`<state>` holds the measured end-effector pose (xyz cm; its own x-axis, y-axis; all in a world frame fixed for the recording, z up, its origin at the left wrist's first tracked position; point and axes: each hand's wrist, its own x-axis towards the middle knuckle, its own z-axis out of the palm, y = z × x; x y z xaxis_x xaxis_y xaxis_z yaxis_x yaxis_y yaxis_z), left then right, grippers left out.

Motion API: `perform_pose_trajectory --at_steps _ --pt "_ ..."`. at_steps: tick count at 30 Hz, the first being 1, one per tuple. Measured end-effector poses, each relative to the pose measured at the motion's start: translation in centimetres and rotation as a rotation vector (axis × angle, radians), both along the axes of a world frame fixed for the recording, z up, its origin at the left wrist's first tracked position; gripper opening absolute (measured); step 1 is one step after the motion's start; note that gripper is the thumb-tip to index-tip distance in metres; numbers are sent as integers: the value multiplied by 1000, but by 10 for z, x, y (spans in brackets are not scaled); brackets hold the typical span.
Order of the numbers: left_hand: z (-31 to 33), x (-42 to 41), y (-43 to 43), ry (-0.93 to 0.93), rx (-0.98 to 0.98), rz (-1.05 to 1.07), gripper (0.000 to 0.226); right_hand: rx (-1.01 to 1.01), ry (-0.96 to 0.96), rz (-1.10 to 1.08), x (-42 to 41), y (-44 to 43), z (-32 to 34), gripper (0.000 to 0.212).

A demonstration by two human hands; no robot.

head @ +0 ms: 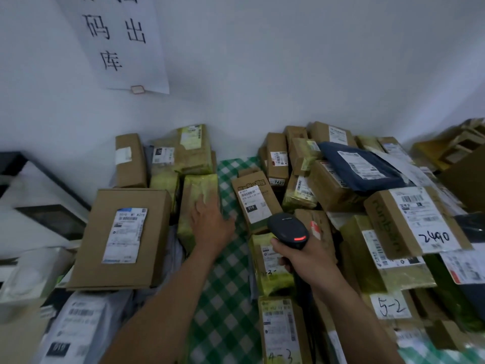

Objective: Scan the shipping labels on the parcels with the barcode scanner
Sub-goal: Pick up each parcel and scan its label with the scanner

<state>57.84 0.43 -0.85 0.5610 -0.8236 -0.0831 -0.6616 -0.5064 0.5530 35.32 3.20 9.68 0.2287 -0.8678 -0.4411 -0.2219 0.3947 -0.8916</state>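
Note:
My right hand (307, 258) grips the handle of a black barcode scanner (288, 229), whose head shows a red light and points toward a brown box with a white shipping label marked 010 (256, 203). My left hand (210, 222) rests with straight fingers on a parcel wrapped in yellow-green tape (199, 190) in the left pile. A large brown box with a label (123, 237) lies to the left of that hand. More labelled parcels lie below the scanner, among them one marked 4-3 (280, 332).
A green-and-white checked cloth (223, 298) runs between two heaps of parcels. The right heap holds a dark blue mailer (362, 166), a box marked 2490 (420, 222) and one marked 5-2 (391, 307). A paper sign (118, 40) hangs on the wall. Grey mailers (78, 327) lie bottom left.

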Motion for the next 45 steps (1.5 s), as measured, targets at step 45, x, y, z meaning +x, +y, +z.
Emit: perform_pose_trajectory --at_steps 45 --pt "70 -39 193 1150 -392 169 81 -284 -12 75 -12 108 14 62"
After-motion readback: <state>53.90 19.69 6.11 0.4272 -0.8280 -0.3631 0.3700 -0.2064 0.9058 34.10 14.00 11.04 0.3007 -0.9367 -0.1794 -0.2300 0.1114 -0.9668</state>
